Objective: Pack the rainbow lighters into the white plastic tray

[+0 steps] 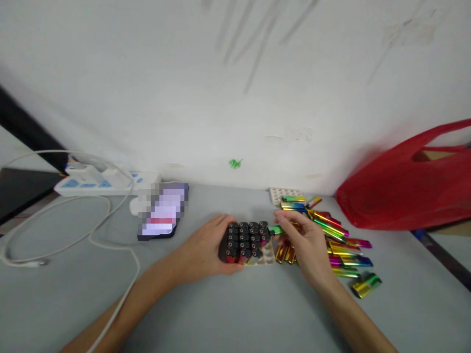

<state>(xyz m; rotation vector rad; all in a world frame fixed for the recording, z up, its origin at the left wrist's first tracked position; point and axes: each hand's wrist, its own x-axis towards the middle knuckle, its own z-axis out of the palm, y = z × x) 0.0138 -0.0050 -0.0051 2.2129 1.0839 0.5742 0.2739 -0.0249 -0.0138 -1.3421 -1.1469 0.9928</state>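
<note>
A block of upright lighters (pixel 243 240) with black tops stands in rows in a cream-coloured tray (pixel 268 256). Several open slots show along the tray's right side. My left hand (pixel 209 247) is wrapped around the block's left end, fingers behind and thumb in front. Between the fingertips of my right hand (pixel 303 240) is a shiny green lighter (pixel 275 230), lying sideways with its black end against the right edge of the block. Loose metallic lighters (pixel 342 247) in gold, green, blue and magenta lie in a pile beside and behind my right hand.
A second cream tray (pixel 283 194) lies by the wall, behind the pile. On the right sits a red plastic bag (pixel 408 186). A phone (pixel 164 212), a white power strip (pixel 110 184) and a looping white cable (pixel 134 260) occupy the left side, the cable crossing my left forearm.
</note>
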